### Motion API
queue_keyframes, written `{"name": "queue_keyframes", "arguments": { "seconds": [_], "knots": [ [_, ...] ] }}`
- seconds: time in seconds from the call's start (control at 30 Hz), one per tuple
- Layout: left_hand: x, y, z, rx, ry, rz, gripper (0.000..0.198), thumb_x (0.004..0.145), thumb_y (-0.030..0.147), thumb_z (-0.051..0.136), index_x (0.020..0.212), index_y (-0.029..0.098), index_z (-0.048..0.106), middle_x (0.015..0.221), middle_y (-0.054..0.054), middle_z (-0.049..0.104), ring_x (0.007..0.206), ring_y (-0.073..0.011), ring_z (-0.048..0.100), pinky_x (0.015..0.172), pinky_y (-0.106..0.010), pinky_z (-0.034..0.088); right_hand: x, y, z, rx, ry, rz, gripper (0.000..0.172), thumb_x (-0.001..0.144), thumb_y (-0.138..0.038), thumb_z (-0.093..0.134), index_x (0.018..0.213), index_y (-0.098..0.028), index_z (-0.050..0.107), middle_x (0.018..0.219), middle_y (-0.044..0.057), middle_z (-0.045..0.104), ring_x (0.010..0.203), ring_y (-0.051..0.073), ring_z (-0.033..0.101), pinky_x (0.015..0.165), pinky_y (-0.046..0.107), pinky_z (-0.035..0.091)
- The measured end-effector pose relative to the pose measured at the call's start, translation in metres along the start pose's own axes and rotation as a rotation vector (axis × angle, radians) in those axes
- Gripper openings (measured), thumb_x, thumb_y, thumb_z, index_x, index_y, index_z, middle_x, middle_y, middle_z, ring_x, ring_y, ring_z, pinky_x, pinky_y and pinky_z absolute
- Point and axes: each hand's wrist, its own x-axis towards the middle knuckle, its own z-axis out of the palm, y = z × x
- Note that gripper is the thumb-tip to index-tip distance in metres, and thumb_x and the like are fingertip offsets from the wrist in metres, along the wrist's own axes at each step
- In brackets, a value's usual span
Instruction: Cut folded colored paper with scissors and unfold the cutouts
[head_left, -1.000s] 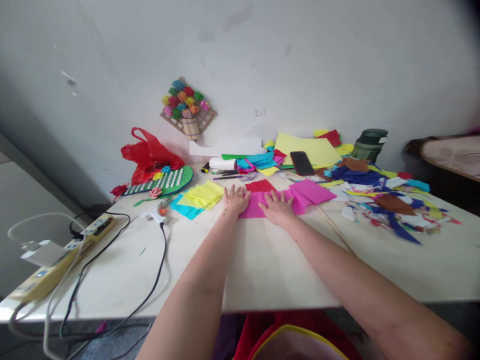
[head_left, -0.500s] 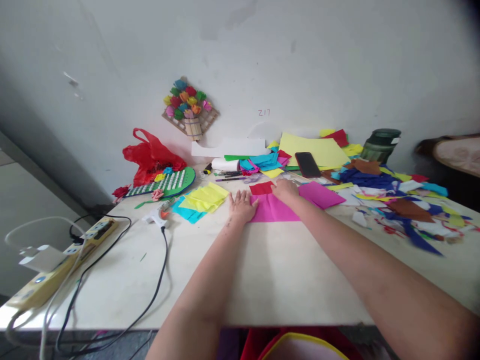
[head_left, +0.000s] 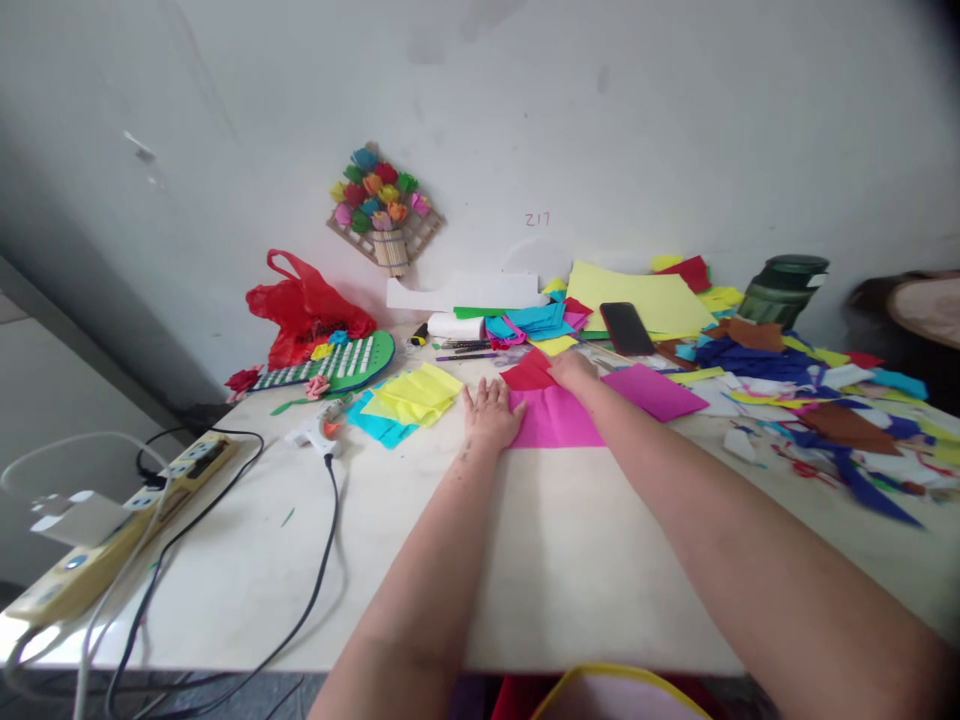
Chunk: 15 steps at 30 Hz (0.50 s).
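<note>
Mid-frame, left hand point(head_left: 491, 415) spread at pink paper's point(head_left: 559, 420) edge, right hand point(head_left: 575, 372) pinches up red paper point(head_left: 526, 370); a light pull should suit.

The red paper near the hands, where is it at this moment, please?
In the head view, the red paper is slightly right of centre, just beyond the magenta sheet beside the left hand, with the right hand at its right edge.

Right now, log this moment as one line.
left hand: spread at left edge of magenta paper | right hand: at right edge of red paper | nearby: yellow paper, phone
</note>
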Motion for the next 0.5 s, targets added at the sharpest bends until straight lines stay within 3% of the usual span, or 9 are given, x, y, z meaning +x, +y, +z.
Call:
{"name": "queue_keyframes", "arguments": {
  "seconds": [0.07, 0.2, 0.27, 0.37, 0.43, 0.5],
  "knots": [
    [0.000, 0.001, 0.000, -0.005, -0.001, -0.008, 0.070, 0.085, 0.058, 0.013, 0.142, 0.021, 0.028, 0.151, -0.003, 0.019, 0.140, -0.0245, 0.002, 0.108, -0.052, -0.010, -0.010, -0.009, -0.002, 0.015, 0.066, 0.003, 0.026, 0.082, -0.034, 0.050, 0.096, -0.019, 0.066, 0.100, 0.010, 0.068, 0.091, 0.023, 0.061, 0.073, 0.031, 0.043],
    [0.000, 0.001, -0.002, -0.050, 0.036, 0.000, 0.066, 0.086, 0.054, 0.021, 0.139, 0.017, 0.035, 0.149, -0.006, 0.023, 0.140, -0.0256, 0.004, 0.109, -0.051, -0.007, -0.031, -0.033, -0.013, 0.135, 0.325, -0.232, 0.024, 0.086, -0.032, 0.045, 0.095, -0.020, 0.064, 0.097, 0.007, 0.067, 0.093, 0.022, 0.059, 0.080, 0.030, 0.039],
    [0.001, -0.001, -0.005, -0.144, 0.098, -0.031, 0.058, 0.088, 0.043, 0.027, 0.136, 0.014, 0.039, 0.147, -0.008, 0.030, 0.139, -0.0242, 0.012, 0.111, -0.046, -0.001, -0.039, -0.043, -0.018, 0.266, 0.370, -0.210, 0.025, 0.085, -0.034, 0.046, 0.093, -0.019, 0.063, 0.092, 0.008, 0.068, 0.088, 0.021, 0.059, 0.078, 0.030, 0.040],
    [0.003, -0.011, -0.013, -0.499, 0.277, -0.211, 0.048, 0.088, 0.031, 0.027, 0.127, 0.014, 0.049, 0.135, -0.009, 0.047, 0.129, -0.0204, 0.036, 0.110, -0.037, 0.018, -0.049, -0.050, -0.019, 0.521, 0.346, -0.141, 0.021, 0.081, -0.032, 0.050, 0.086, -0.017, 0.062, 0.083, 0.007, 0.067, 0.080, 0.019, 0.059, 0.074, 0.028, 0.042],
    [0.004, -0.018, -0.019, -0.863, 0.344, -0.335, 0.050, 0.090, 0.038, 0.023, 0.119, 0.012, 0.055, 0.120, -0.012, 0.060, 0.114, -0.0212, 0.052, 0.098, -0.034, 0.037, -0.055, -0.050, -0.016, 0.707, 0.287, -0.096, 0.016, 0.077, -0.029, 0.053, 0.079, -0.016, 0.061, 0.078, 0.005, 0.066, 0.075, 0.017, 0.059, 0.071, 0.026, 0.043],
    [0.004, -0.024, -0.023, -1.211, 0.354, -0.404, 0.055, 0.089, 0.048, 0.022, 0.114, 0.011, 0.056, 0.105, -0.012, 0.066, 0.096, -0.0208, 0.061, 0.082, -0.033, 0.046, -0.063, -0.046, -0.011, 0.875, 0.224, -0.044, 0.013, 0.072, -0.028, 0.056, 0.072, -0.015, 0.059, 0.072, 0.003, 0.064, 0.071, 0.016, 0.058, 0.068, 0.026, 0.043]
  ]
}}
